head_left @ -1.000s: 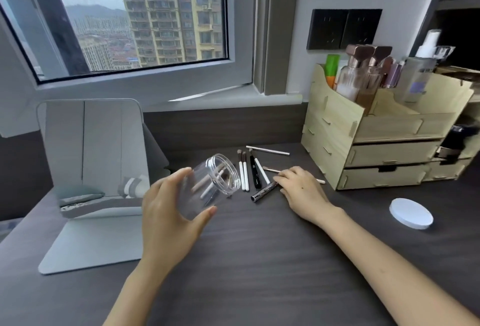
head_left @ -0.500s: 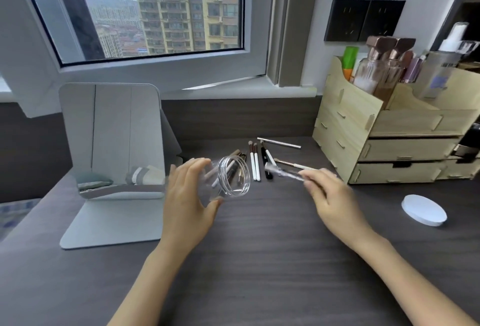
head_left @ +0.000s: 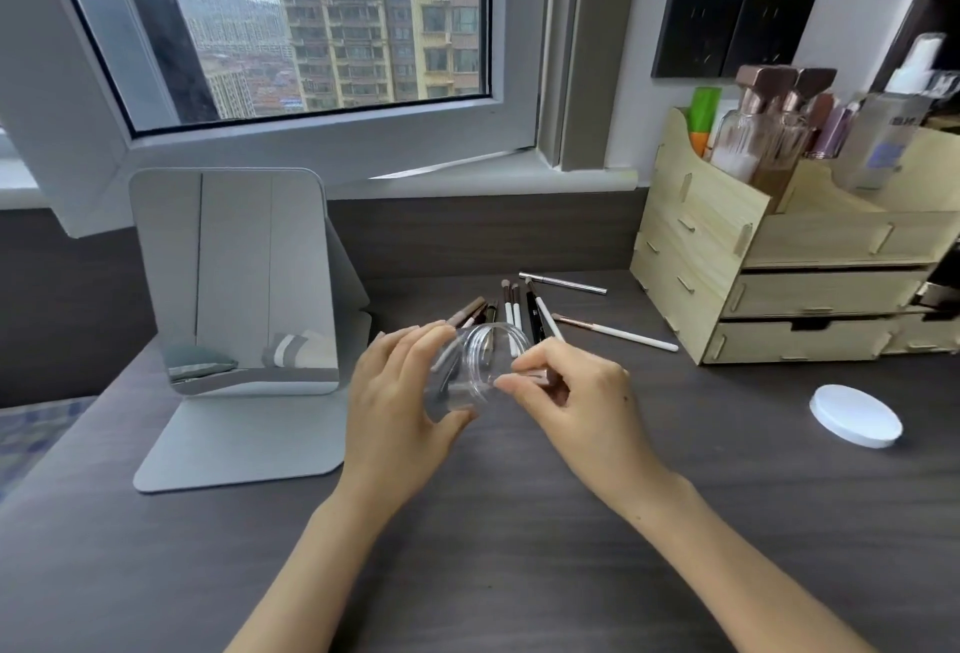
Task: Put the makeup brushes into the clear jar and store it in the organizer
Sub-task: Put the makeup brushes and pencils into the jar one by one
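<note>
Mid-frame: left hand (head_left: pixel 397 410) clamped round tilted clear jar (head_left: pixel 475 371), right hand (head_left: pixel 574 400) pinching a brush (head_left: pixel 540 376) at its mouth. Most brushes (head_left: pixel 511 312) remain on desk (head_left: pixel 519 548); organizer (head_left: pixel 769 288) right, storing pending.

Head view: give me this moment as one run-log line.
left hand: holds tilted clear jar | right hand: feeding brush at jar mouth | brushes left on desk | white lid off | organizer: jar not stored
</note>
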Available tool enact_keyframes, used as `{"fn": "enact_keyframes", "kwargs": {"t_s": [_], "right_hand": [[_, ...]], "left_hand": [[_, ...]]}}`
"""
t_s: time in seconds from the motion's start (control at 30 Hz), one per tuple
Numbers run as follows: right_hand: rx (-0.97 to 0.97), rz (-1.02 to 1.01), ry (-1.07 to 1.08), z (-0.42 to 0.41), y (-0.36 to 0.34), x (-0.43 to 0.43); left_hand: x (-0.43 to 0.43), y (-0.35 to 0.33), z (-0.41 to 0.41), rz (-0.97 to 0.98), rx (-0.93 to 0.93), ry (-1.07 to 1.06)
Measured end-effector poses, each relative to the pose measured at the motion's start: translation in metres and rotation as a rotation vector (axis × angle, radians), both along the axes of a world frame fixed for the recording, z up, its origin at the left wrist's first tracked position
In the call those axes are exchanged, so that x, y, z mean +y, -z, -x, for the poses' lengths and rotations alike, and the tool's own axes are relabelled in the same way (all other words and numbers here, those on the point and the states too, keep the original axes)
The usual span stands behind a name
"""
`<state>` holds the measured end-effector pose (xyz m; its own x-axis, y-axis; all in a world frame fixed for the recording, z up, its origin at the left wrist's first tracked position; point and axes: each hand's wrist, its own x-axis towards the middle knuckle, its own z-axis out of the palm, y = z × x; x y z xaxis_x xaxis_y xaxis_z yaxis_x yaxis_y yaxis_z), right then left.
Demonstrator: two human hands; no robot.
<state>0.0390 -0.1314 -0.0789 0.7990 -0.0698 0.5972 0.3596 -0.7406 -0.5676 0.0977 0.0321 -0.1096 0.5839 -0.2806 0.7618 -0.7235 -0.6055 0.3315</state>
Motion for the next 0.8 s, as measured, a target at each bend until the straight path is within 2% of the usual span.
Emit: {"fn": "enact_keyframes", "kwargs": {"t_s": [0.13, 0.23, 0.27, 0.33, 0.37, 0.4, 0.43, 0.53, 0.67, 0.8], "right_hand": [[0.007, 0.027, 0.031, 0.001, 0.001, 0.003], [0.094, 0.174, -0.042, 0.005, 0.0, 0.0], [0.136, 0.138, -0.099, 0.006, 0.001, -0.003], [0.185, -0.139, -0.224, 0.003, 0.0, -0.013], [0.162, -0.275, -0.218, -0.001, 0.001, -0.02], [0.129, -0.339, -0.138, -0.009, 0.004, -0.03], [0.094, -0.309, 0.003, -0.018, 0.008, -0.042], [0.099, 0.05, 0.421, -0.052, 0.023, -0.078], [0.344, 0.53, 0.469, -0.089, 0.04, -0.1], [0.431, 0.742, 0.484, -0.111, 0.046, -0.096]], "left_hand": [[-0.001, 0.002, -0.001, -0.001, -0.021, 0.02], [0.0, 0.003, -0.001, 0.0, -0.036, 0.004], [0.001, 0.004, -0.001, 0.004, -0.038, 0.001], [0.001, 0.004, -0.001, 0.039, -0.023, -0.007], [0.001, 0.003, -0.001, 0.058, -0.013, -0.01], [0.001, 0.003, -0.001, 0.066, -0.009, -0.014], [0.001, 0.004, -0.001, 0.067, -0.009, -0.018], [0.001, 0.004, -0.002, 0.085, -0.004, -0.03], [0.002, 0.005, -0.005, 0.097, -0.004, -0.036], [0.004, 0.008, -0.009, 0.12, 0.026, -0.055]]}}
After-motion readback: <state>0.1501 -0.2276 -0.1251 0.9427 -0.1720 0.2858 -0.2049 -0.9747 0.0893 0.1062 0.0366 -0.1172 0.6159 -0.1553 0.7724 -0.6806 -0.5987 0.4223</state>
